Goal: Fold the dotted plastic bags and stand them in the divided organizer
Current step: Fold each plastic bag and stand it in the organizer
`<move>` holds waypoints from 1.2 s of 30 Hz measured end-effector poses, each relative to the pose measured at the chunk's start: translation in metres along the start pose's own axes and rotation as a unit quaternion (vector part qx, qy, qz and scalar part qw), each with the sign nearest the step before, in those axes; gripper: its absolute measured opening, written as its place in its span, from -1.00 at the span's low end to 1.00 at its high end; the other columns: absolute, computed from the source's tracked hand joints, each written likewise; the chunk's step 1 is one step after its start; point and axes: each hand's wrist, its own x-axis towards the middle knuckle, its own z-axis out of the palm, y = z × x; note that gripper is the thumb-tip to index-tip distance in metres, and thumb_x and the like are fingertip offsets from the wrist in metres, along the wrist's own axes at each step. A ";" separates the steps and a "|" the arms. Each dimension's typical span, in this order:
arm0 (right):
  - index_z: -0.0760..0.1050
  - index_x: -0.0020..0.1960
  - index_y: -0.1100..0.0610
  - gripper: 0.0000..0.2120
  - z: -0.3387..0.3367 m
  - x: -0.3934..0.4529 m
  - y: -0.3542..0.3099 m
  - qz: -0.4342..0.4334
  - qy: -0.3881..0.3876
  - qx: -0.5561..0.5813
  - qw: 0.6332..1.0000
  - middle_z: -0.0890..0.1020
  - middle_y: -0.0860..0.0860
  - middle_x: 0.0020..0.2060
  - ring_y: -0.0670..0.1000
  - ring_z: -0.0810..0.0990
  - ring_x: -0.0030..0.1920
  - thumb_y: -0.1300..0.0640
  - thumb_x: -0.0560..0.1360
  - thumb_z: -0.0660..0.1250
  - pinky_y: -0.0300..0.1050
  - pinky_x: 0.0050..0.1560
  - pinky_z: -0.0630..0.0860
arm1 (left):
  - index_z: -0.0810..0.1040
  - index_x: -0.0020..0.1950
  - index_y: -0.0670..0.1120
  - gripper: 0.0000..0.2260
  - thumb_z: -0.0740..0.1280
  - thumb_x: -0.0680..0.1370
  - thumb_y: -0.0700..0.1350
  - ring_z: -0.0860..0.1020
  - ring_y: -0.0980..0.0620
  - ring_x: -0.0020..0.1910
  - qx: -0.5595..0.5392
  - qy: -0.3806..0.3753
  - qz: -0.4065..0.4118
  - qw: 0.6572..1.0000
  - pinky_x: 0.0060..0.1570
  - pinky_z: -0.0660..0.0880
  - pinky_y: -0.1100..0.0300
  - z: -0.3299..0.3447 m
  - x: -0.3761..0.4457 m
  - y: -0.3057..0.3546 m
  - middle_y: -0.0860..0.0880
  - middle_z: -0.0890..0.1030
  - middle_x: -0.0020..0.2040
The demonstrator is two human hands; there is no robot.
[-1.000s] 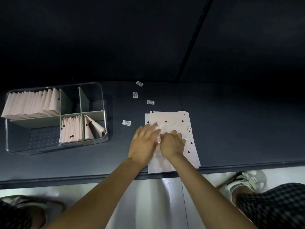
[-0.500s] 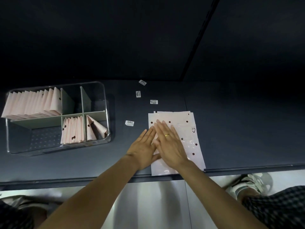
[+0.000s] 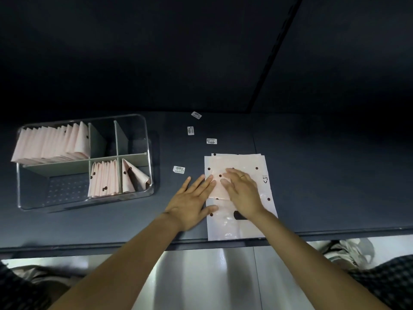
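Note:
A stack of pale pink dotted plastic bags [image 3: 248,163] lies flat on the dark table near its front edge. My right hand [image 3: 242,192] presses flat on the middle of the top bag, fingers straight. My left hand [image 3: 192,202] lies flat beside it, its fingertips on the bag's left edge and its palm on the table. A clear divided organizer [image 3: 147,151] stands to the left. Folded pink bags stand in three of its compartments: a long row [image 3: 51,144] at the back left, a short row [image 3: 104,180] in front, and two tilted ones [image 3: 133,177] at the front right.
Several small white barcode stickers [image 3: 179,169] lie on the table between the organizer and the bags. The table's front edge [image 3: 134,247] runs just below the bags. My knees and a white shoe [image 3: 348,249] show beneath it.
My right hand went from curled on the bag to flat. Both hands have since slid a little apart across the top bag, the left one toward its left edge.

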 end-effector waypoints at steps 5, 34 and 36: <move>0.41 0.25 0.05 -0.62 -0.021 0.038 -0.014 0.058 -0.099 -0.071 0.991 0.44 0.04 0.19 0.09 0.35 0.25 0.05 0.46 0.39 -0.04 0.21 0.31 | 0.14 0.52 0.06 -0.51 -0.02 0.62 0.20 -0.04 0.06 0.51 -0.092 0.069 -0.080 0.990 0.45 -0.18 0.12 -0.004 0.006 0.015 0.15 0.06 0.54; 0.62 -0.06 0.06 -0.89 -0.021 -0.054 -0.134 -0.007 -0.056 0.094 0.994 0.64 -0.07 -0.28 -0.03 0.57 -0.22 0.10 0.52 0.31 -0.14 -0.13 0.48 | 0.57 -0.04 0.04 -0.93 0.39 0.49 -0.09 0.50 0.08 -0.15 -0.254 0.087 -0.062 0.961 -0.05 0.46 0.10 -0.104 -0.087 -0.051 0.05 0.60 -0.16; 0.63 -0.06 0.07 -0.87 -0.017 -0.050 -0.144 -0.001 -0.038 0.086 0.996 0.62 -0.08 -0.30 -0.03 0.57 -0.23 0.11 0.53 0.30 -0.15 -0.14 0.47 | 0.53 0.16 0.02 -0.76 0.36 0.51 0.01 0.45 0.05 0.04 -0.195 0.141 -0.072 0.968 0.06 0.39 0.13 -0.103 -0.091 -0.066 0.05 0.58 0.02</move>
